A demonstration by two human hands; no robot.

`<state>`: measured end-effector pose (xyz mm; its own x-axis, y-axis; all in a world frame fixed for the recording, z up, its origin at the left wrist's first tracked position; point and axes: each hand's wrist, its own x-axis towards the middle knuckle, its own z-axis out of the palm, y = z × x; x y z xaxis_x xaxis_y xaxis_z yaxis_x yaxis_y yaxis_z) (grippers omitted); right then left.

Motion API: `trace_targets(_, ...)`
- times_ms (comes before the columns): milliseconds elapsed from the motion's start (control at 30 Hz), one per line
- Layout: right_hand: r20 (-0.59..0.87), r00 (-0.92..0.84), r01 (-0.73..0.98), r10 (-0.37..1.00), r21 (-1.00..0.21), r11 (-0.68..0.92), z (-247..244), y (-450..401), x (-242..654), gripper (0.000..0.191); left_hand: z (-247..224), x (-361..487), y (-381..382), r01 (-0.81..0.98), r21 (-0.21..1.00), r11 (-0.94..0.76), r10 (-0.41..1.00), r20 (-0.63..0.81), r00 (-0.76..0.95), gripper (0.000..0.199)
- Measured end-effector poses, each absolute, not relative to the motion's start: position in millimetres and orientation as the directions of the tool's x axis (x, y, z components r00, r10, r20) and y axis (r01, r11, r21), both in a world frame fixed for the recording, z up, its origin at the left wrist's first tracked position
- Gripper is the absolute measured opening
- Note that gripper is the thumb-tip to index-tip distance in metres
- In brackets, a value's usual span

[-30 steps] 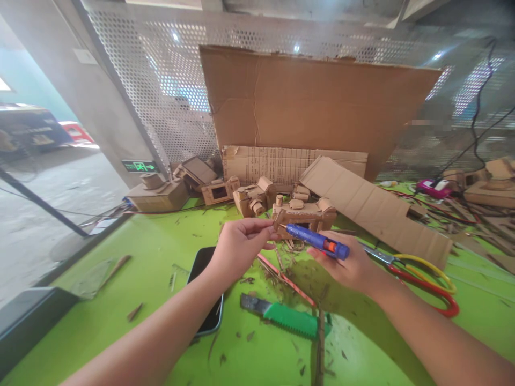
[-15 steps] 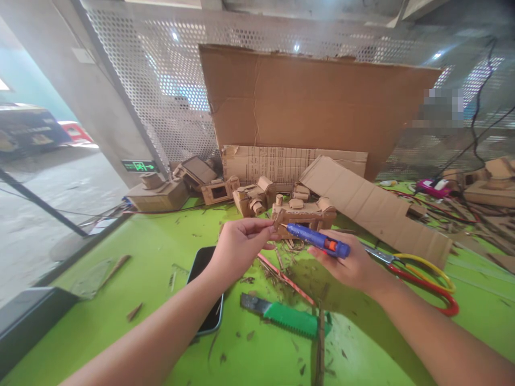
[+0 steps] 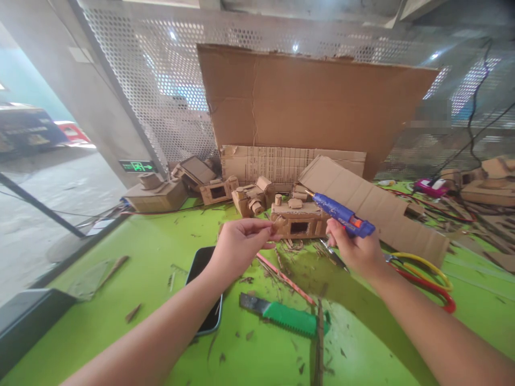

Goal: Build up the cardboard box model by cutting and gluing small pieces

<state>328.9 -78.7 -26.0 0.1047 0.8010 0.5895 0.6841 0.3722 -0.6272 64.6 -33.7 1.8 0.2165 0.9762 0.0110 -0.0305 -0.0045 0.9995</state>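
Note:
My left hand (image 3: 243, 241) pinches a small cardboard piece (image 3: 277, 225) between thumb and fingers, in front of a cardboard model camera (image 3: 311, 217) that has a dark rectangular window. A blue glue gun (image 3: 341, 214) is gripped in my right hand (image 3: 356, 252), its nozzle tilted up and to the left, apart from the small piece. Below the hands lie a green utility knife (image 3: 289, 317) and a thin pink stick (image 3: 285, 279). Partly under my left forearm is a phone (image 3: 203, 311). Scissors (image 3: 436, 284) with red and yellow handles rest beside my right wrist.
More cardboard models (image 3: 253, 198) stand at the back, before a large upright cardboard sheet (image 3: 322, 102). A cardboard panel (image 3: 374, 209) leans at the right. Scraps litter the green table (image 3: 153, 279), with cables (image 3: 475, 214) and a purple device (image 3: 432, 186) far right.
My right hand has drawn the glue gun up and to the right, its nozzle leaving the small cardboard piece. My left hand has stayed almost still.

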Motion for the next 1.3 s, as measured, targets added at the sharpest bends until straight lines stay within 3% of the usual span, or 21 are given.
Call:
trace_targets(167, 0.527, 0.031, 0.576, 0.849, -0.704, 0.416, -27.3, -82.1, 319.4, 0.022, -0.5, 66.0, -34.8, -0.007, 1.0, 0.008, 0.967, -0.006, 0.254, 0.014)
trace_targets(367, 0.452, -0.047, 0.4, 0.891, -0.809, 0.431, -26.1, -89.2, 299.0, 0.018, -6.3, 73.2, -47.5, 0.159, 0.987, -0.036, 0.943, -0.02, 0.333, 0.011)
trace_targets(1300, 0.329, -0.026, 0.362, 0.944, -0.877, 0.315, -21.4, -89.3, 296.5, 0.015, -7.3, 81.3, -57.8, 0.131, 0.985, 0.113, 0.9, -0.157, 0.407, 0.007)
